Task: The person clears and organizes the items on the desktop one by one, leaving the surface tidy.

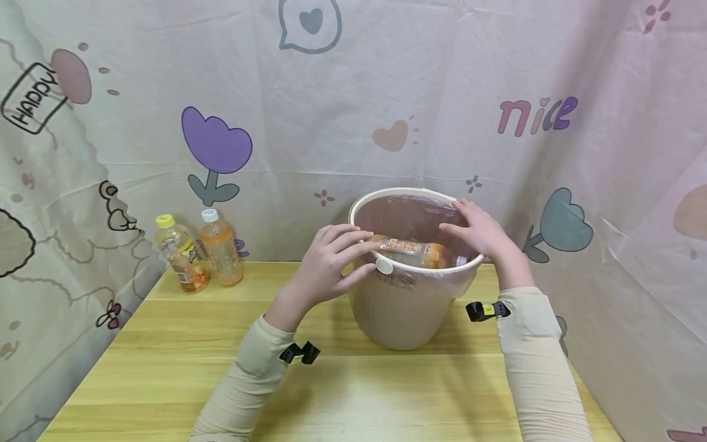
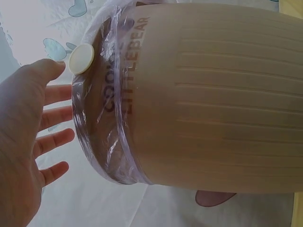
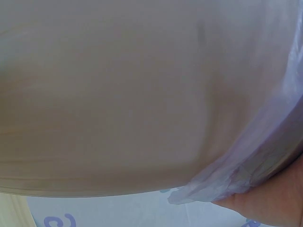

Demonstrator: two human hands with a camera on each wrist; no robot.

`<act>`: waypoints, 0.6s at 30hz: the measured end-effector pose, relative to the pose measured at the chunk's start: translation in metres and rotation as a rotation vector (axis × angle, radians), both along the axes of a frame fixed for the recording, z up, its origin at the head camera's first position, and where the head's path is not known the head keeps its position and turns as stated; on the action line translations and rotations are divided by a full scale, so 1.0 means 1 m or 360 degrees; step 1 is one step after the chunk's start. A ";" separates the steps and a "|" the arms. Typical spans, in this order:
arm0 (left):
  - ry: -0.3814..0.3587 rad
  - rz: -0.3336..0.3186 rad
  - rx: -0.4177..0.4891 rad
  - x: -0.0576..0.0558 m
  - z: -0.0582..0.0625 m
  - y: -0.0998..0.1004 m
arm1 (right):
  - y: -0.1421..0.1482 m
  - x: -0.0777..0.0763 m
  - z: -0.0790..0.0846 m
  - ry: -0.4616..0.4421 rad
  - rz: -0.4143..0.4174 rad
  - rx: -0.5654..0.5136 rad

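A beige trash bin (image 1: 405, 313) lined with a clear plastic bag (image 2: 120, 94) stands upright on the wooden table. Inside it, just below the rim, an orange-labelled plastic bottle (image 1: 411, 247) lies on its side. My left hand (image 1: 334, 264) is at the left of the rim, fingers spread and fairly straight, their tips over the edge. In the left wrist view its thumb points at the round cream button (image 2: 81, 58) on the rim. At the right of the rim, my right hand (image 1: 480, 230) rests with loosely bent fingers; the right wrist view shows only part of it beside the bag's edge.
To the left on the table (image 1: 182, 356), near its back edge, stand a yellow-capped bottle (image 1: 182, 255) and a white-capped bottle (image 1: 221, 248), each with some orange inside. A printed cloth (image 1: 309, 135) hangs behind and along both sides.
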State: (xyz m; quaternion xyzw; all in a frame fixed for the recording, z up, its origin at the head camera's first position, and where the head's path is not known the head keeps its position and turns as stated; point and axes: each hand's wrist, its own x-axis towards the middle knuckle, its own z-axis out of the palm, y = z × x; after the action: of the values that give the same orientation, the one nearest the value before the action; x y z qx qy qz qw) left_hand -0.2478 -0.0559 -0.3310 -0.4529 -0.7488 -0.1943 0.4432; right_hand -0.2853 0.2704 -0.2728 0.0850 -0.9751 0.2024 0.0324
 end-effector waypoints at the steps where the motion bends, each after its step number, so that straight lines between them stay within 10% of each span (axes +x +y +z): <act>1: -0.0002 0.0004 0.0000 0.000 -0.001 -0.001 | 0.000 0.000 0.000 -0.0003 -0.0001 -0.0004; 18: -0.0033 0.0071 0.0038 0.001 -0.016 -0.023 | 0.000 0.000 -0.001 -0.0002 -0.0001 -0.0010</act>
State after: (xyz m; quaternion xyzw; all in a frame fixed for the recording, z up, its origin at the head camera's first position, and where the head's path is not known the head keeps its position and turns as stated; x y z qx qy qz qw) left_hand -0.2464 -0.0791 -0.3467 -0.4288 -0.7609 -0.1981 0.4449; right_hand -0.2854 0.2704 -0.2736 0.0844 -0.9745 0.2055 0.0322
